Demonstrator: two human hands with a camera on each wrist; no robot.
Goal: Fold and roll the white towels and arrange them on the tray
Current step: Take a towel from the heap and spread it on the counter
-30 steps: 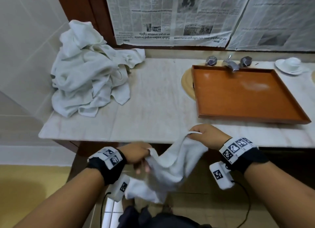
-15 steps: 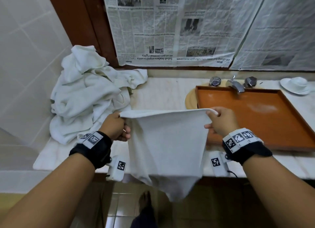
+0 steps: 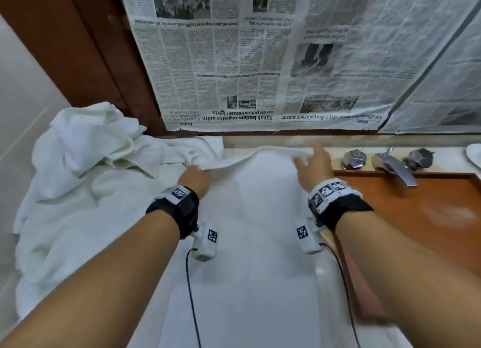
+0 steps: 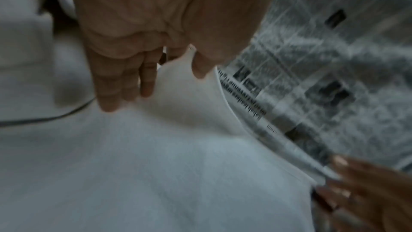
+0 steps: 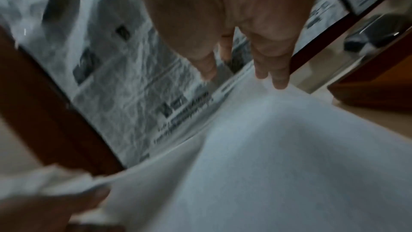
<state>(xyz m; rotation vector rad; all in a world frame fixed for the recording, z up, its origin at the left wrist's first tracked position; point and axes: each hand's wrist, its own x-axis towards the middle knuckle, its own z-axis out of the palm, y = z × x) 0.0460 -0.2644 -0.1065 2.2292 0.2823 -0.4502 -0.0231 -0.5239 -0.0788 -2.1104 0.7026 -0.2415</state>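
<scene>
One white towel (image 3: 255, 217) lies spread lengthwise on the counter between my forearms, its far edge near the back wall. My left hand (image 3: 194, 177) holds its far left corner; in the left wrist view the cloth (image 4: 178, 165) rises between the thumb and fingers of that hand (image 4: 174, 80). My right hand (image 3: 311, 163) is over the far right corner with fingers straight and spread. In the right wrist view its fingertips (image 5: 278, 82) touch the towel's edge (image 5: 289, 147) and the thumb stands apart. The orange tray (image 3: 429, 212) sits to the right with nothing on it.
A heap of crumpled white towels (image 3: 86, 165) fills the counter's left end against the tiled wall. A chrome faucet (image 3: 393, 167) with two knobs reaches over the tray's back rim. Newspaper (image 3: 260, 61) covers the wall behind. A white dish (image 3: 475, 155) shows at the far right.
Both hands lifted the towel from below the counter, stretched it by its top corners, then swung it forward and laid it on the counter. My right hand's fingers have straightened off the corner.
</scene>
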